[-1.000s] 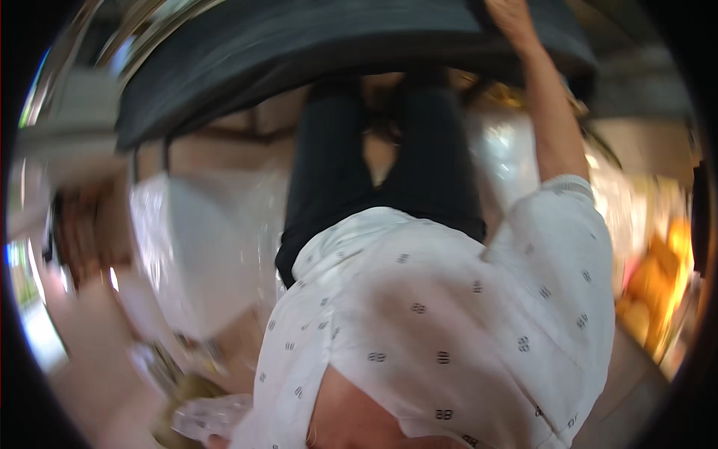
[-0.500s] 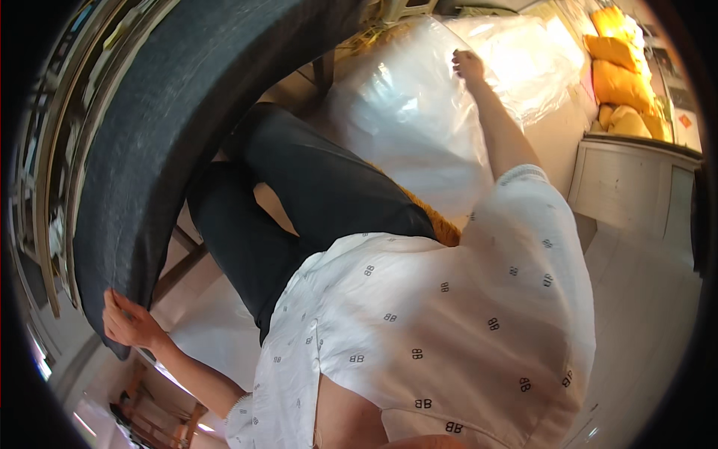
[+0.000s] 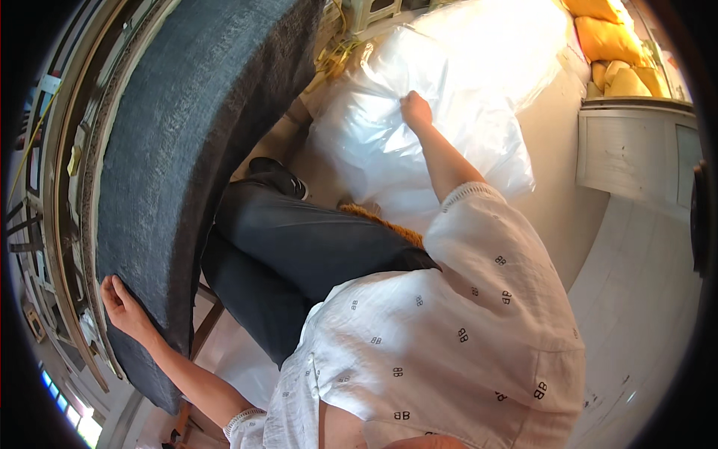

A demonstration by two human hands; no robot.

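Head view: my right hand (image 3: 416, 112) is gripping a clear plastic bundle (image 3: 479, 138), its fingers closed in a fist upon the wrinkled film. This bundle is lying beyond the right edge of the dark, cloth-covered worktop (image 3: 168, 161), toward its far end. My left hand (image 3: 129, 310) is resting at the worktop's left edge, near the close corner, its fingers loosely extended and visibly holding nothing. Farther right, yellow cushions (image 3: 609, 41) are sitting above a pale cabinet (image 3: 628, 153), well apart from my hands.
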